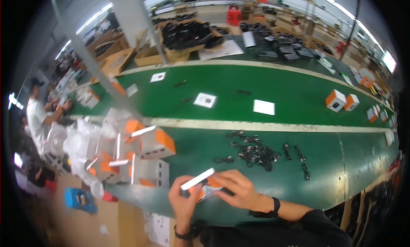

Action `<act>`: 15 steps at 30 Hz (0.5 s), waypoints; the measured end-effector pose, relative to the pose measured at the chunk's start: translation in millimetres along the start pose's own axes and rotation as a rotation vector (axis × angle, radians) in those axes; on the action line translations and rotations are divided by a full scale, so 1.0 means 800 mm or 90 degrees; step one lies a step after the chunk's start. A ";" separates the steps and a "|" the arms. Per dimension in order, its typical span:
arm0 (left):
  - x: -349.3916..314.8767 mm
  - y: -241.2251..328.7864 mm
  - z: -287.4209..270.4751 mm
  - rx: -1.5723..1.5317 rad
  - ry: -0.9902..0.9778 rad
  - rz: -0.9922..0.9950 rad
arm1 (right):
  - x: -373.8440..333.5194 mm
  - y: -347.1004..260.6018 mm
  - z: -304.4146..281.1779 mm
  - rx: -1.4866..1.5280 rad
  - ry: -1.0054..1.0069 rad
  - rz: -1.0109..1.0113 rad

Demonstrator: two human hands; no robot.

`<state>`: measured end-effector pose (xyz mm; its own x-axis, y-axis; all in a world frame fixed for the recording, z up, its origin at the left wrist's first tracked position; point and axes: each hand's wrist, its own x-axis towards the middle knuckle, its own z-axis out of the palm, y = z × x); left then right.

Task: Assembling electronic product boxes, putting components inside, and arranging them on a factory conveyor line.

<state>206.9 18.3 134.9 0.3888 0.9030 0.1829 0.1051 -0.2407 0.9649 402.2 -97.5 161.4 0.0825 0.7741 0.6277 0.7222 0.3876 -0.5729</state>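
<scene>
Close to the near edge of the green workbench (pixel 316 149), both my hands hold a small white and orange carton (pixel 198 179). Its white flap stands up toward me, and orange shows beside it. My left hand (pixel 183 199) is closed around the carton's left side. On the right side, my right hand (pixel 237 189) has its fingers bent against the carton; something dark shows under them, too blurred to name. What is inside the carton is hidden. Just beyond my hands lies a pile of coiled black cables (pixel 258 155), with several single ones to its right.
At left, white and orange cartons (pixel 160 144) with raised flaps stand stacked beside clear plastic bags (pixel 81 140). A green conveyor belt (pixel 226 82) beyond carries white leaflets (pixel 205 100), cables and cartons (pixel 336 100). A metal post (pixel 87 55) rises at left. Another person (pixel 38 114) works far left.
</scene>
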 end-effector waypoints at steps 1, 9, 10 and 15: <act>0.006 0.026 0.009 0.018 -0.022 -0.046 | 0.000 0.003 0.003 0.020 0.064 0.065; 0.017 0.046 0.035 -0.007 0.050 -0.133 | 0.001 0.005 0.017 0.110 0.070 0.103; 0.016 0.052 0.036 -0.012 0.059 -0.125 | 0.003 0.007 0.014 0.110 0.069 0.103; 0.021 0.043 0.026 -0.066 -0.050 -0.087 | 0.000 0.018 0.000 -0.106 -0.085 -0.027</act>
<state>236.2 18.0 167.1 0.4477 0.8934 0.0379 0.0681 -0.0763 0.9948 412.2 -91.7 153.2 -0.0334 0.8228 0.5674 0.8275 0.3411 -0.4459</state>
